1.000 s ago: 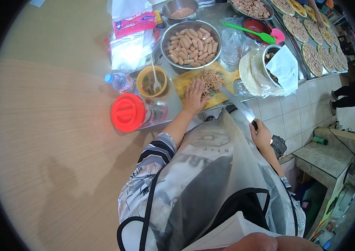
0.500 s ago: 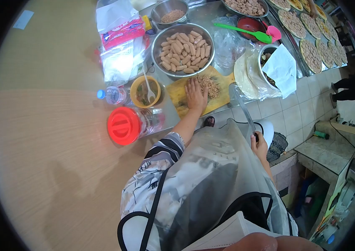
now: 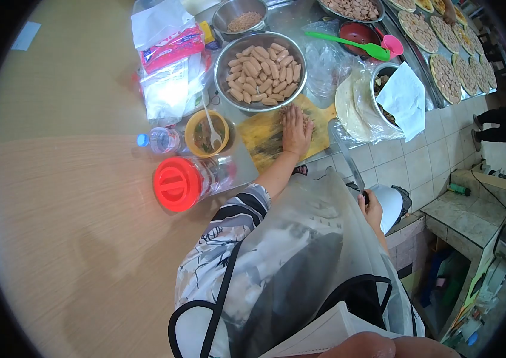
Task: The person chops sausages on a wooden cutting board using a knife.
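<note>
My left hand [image 3: 296, 132] lies over the chopped pieces [image 3: 307, 117] on a yellow cutting board [image 3: 259, 140], fingers stretched out and mostly hiding the pile. My right hand [image 3: 372, 209] is wrapped round the dark handle of a knife [image 3: 350, 162], held off to the right with the blade pointing up towards the board's right end. Just beyond the board stands a steel bowl [image 3: 219, 77] filled with sausages [image 3: 262, 74]. Left of the board, a yellow bowl [image 3: 193, 119] holds dark contents and a white spoon [image 3: 210, 122].
A red-lidded jar [image 3: 177, 184] and a plastic bottle [image 3: 163, 140] lie at the left. Flat rounds [image 3: 348, 107] and a pot [image 3: 378, 74] partly under white paper [image 3: 405, 101] sit at the right. Topped pizzas [image 3: 418, 31] fill the far table, where another person's hand [image 3: 449, 13] reaches in.
My left hand has slid right, from beside the chopped pieces to on top of them. The knife stays in my right hand, almost unmoved.
</note>
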Available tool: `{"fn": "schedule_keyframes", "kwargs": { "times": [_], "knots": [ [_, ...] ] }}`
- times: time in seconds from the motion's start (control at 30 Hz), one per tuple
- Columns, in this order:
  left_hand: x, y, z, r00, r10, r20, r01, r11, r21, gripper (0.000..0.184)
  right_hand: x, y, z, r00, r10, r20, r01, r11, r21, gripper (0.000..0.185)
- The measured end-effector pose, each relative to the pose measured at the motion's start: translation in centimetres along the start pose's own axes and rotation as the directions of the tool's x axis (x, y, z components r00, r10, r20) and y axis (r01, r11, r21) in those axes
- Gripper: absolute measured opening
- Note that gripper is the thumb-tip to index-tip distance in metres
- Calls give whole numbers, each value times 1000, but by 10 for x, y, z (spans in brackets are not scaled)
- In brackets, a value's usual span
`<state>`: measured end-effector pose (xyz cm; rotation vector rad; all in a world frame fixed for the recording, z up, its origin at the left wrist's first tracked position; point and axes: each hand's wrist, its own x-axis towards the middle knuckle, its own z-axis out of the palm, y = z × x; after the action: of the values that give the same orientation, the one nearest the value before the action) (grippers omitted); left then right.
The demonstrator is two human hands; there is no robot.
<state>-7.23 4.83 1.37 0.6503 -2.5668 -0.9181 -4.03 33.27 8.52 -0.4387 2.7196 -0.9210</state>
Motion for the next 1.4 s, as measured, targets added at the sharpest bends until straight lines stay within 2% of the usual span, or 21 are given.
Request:
{"fn": "schedule_keyframes", "kwargs": {
  "times": [0.03, 0.1, 0.23, 0.3, 0.33, 0.4, 0.53, 0.6, 0.7, 0.73, 0.77, 0.83, 0.9, 0.97, 1.03, 1.07, 1.13, 1.27, 1.33, 1.37, 1.4],
  "knots": [
    [0, 0, 0, 1000, 0, -4, 0, 1000, -1, 56, 1, -3, -1, 1000, 5, 13, -5, 1000, 0, 24],
    [-2, 6, -5, 994, 108, 26, -111, 986, 125, 51, 4, -7, -2, 1000, 5, 26, -5, 1000, -3, 24],
    [-8, 14, -11, 979, 184, 85, -200, 946, 256, 47, 5, -6, -1, 1000, -27, 9, 27, 1000, 5, 24],
    [-9, 17, -15, 915, 344, 212, -385, 902, 197, 43, 4, -4, 0, 999, -32, 5, 32, 999, 22, 24],
    [-8, 16, -16, 915, 343, 212, -383, 902, 199, 43, 4, -5, -1, 1000, -10, 14, 10, 1000, 25, 24],
    [-3, 14, -16, 883, 448, 140, -437, 894, -98, 44, 5, -3, -1, 1000, 10, 21, -11, 1000, 27, 24],
    [1, 11, -25, 898, 441, 13, -436, 892, -116, 40, 6, 0, -2, 1000, -31, -2, 31, 997, 66, 24],
    [2, 9, -32, 915, 390, 104, -366, 910, -194, 38, 7, -1, -1, 999, -32, 3, 32, 997, 77, 24],
    [4, 10, -43, 920, 369, 133, -322, 904, -282, 33, 9, -4, 1, 998, -57, -21, 59, 992, 110, 24],
    [7, 10, -49, 919, 371, 130, -326, 904, -277, 33, 10, -5, 1, 999, 9, 32, -12, 993, 120, 24],
    [10, 10, -57, 917, 377, 127, -336, 905, -260, 30, 10, -6, 1, 994, 74, 86, -84, 989, 125, 25],
    [20, 7, -75, 914, 386, 124, -350, 906, -237, 27, 11, -4, 3, 996, 41, 75, -50, 992, 120, 26],
    [47, 1, -91, 896, 432, -106, -435, 900, -10, 23, 11, -2, 4, 998, 15, 61, -22, 993, 112, 26],
    [72, -11, -96, 950, 247, -190, -247, 969, 21, 23, 9, 2, 5, 995, 30, 92, -42, 991, 128, 27],
    [95, -39, -84, 965, 157, -211, -146, 987, 66, 28, 8, 6, 6, 995, 24, 92, -36, 991, 126, 27],
    [101, -50, -78, 966, 161, -204, -151, 987, 61, 28, 5, 8, 6, 995, 17, 96, -29, 992, 121, 27],
    [109, -63, -68, 1000, -12, 29, 5, 972, 234, 24, 3, 7, 2, 995, 8, 99, -19, 994, 105, 27],
    [116, -57, -65, 978, -102, 184, 40, 950, 310, 20, 0, -3, -2, 987, 2, 160, -14, 997, 75, 26],
    [117, -61, -58, 997, -80, -11, 79, 951, 300, 17, 1, -4, -1, 976, -24, 217, 4, 996, 93, 27],
    [116, -60, -61, 997, -82, -12, 81, 950, 301, 17, 3, -5, 1, 961, -56, 271, 24, 993, 118, 28],
    [115, -60, -65, 994, -101, -40, 108, 969, 222, 19, 5, -6, 5, 960, -57, 273, 25, 993, 119, 28]
  ]
}}
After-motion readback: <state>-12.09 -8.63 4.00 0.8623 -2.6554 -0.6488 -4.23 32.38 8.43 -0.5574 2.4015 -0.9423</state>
